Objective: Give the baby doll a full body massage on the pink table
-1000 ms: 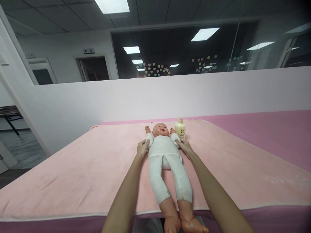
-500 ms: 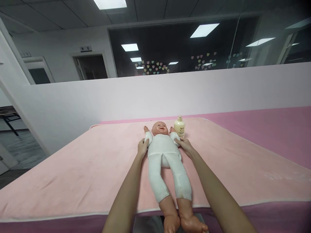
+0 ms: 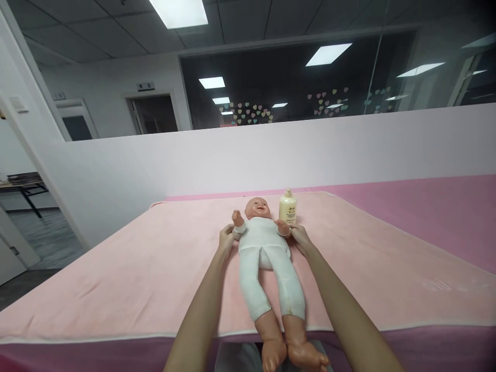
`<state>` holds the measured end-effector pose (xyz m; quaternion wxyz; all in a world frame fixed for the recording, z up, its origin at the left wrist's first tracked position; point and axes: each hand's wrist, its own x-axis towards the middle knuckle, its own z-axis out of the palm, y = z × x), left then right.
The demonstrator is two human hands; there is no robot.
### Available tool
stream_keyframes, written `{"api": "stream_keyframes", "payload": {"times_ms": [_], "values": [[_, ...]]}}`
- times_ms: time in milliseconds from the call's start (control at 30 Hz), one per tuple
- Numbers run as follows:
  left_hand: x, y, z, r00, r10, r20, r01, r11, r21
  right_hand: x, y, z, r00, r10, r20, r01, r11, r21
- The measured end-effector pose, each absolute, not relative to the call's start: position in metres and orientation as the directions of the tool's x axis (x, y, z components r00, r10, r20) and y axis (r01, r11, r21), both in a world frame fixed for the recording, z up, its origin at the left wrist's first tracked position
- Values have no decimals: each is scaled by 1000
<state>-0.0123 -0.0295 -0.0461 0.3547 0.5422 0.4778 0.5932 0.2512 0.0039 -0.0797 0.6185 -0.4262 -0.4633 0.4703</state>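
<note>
A baby doll (image 3: pixel 264 240) in a white cloth body lies on its back on a pink towel (image 3: pixel 166 268), head away from me and feet over the near edge. My left hand (image 3: pixel 227 239) is closed on the doll's arm at the left, near the elbow. On the other side my right hand (image 3: pixel 301 238) pinches the doll's arm at the right. Both of the doll's forearms are bent, with the hands beside its chest and head. A pale yellow pump bottle (image 3: pixel 288 207) stands upright just behind my right hand.
A low white wall (image 3: pixel 271 155) with a dark window above runs behind the towel. Pink surface (image 3: pixel 434 201) extends to the right. At the far left, a dark-legged table (image 3: pixel 29 191) stands beyond an opening.
The doll's forearms have swung down and inward, most clearly the right one, which now lies lower beside the chest. My hands have stayed at its arms. The view has tilted slightly.
</note>
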Motion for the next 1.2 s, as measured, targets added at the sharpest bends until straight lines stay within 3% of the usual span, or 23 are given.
{"api": "stream_keyframes", "payload": {"times_ms": [67, 267, 567, 767, 900, 1000, 1100, 1200], "values": [[-11, -27, -44, -133, 936, 325, 131, -309, 942, 249, 7, -77, 125, 978, 168, -144, 186, -972], [-6, -16, -46, -243, 913, 329, 543, -153, 826, 242, 17, -79, 155, 972, 177, -40, 185, -982], [-1, -5, -44, -322, 903, 285, 604, -36, 796, 235, 25, -78, 274, 937, 218, 321, 125, -939], [0, -14, -45, -299, 899, 319, 637, -61, 768, 228, 35, -73, 271, 938, 216, 422, 86, -903], [-4, -17, -46, -277, 909, 311, 574, -103, 813, 229, 33, -72, 240, 953, 184, 399, 76, -914], [-7, -21, -47, -247, 898, 365, 451, -227, 863, 231, 27, -71, 192, 970, 152, 355, 76, -932], [-8, -27, -48, -225, 904, 363, 231, -313, 921, 234, 19, -72, 92, 985, 150, 174, 132, -976], [-8, -33, -48, -233, 929, 288, 81, -276, 958, 239, 12, -76, 37, 987, 159, -81, 162, -984]]}}
